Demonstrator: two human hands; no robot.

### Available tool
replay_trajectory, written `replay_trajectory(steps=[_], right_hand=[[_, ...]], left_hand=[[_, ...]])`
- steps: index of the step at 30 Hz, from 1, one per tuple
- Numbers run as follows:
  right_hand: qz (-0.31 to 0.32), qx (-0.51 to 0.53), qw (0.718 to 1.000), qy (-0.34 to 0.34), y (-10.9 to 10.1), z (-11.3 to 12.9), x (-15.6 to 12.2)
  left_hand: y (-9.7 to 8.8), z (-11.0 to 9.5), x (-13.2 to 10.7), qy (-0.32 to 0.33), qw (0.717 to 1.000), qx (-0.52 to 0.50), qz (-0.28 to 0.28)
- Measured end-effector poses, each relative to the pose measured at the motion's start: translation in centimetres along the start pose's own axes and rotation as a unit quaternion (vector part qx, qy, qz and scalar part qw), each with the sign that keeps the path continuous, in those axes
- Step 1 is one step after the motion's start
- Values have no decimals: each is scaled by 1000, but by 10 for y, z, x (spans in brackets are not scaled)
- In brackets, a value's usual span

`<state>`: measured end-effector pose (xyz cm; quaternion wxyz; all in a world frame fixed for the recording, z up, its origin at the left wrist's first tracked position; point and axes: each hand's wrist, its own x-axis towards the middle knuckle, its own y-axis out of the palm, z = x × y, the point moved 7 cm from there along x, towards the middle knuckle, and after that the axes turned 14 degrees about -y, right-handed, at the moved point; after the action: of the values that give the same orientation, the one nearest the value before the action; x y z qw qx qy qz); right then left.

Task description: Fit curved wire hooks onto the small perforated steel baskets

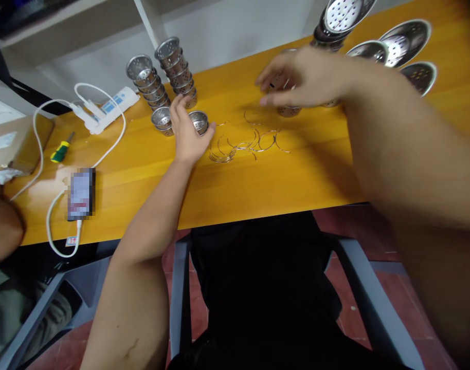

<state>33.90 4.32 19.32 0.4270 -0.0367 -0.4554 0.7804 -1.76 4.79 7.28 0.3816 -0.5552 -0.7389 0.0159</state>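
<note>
My left hand (187,131) lies on the orange table (235,185) between two small perforated metal cups (199,122), its fingers closed round something I cannot make out. My right hand (300,77) hovers further right, fingers curled over another small perforated cup (289,110); motion blur hides whether it holds it. A loose heap of thin wire rings (245,144) lies on the table between the two hands.
Two stacks of perforated cups (177,69) stand at the back. Perforated metal bowls (407,41) sit at the far right. A white power strip (111,108), a screwdriver (61,149) and a phone (80,192) on a cable lie at left. Another person's arm (3,221) is at the left edge.
</note>
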Motion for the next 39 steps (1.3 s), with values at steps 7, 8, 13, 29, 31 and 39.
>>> replay_trajectory(steps=[7,8,13,29,31,39], right_hand=[[153,-72,983,-69,114,-25,6],[131,-71,987,-63,121,-28,6],[91,-73,993,-25,132,-16,2],[44,-93,993,-55,126,-9,-2],[29,-81,994,-63,124,-9,-3],[-18,-40,997,-66,126,-11,0]], left_hand=[[14,58,2,-82,994,-28,67],[14,62,3,-93,993,-35,70],[12,69,11,-143,987,-37,64],[10,53,14,-133,986,-59,84],[9,49,13,-137,985,-59,82],[16,53,18,-142,981,-83,98]])
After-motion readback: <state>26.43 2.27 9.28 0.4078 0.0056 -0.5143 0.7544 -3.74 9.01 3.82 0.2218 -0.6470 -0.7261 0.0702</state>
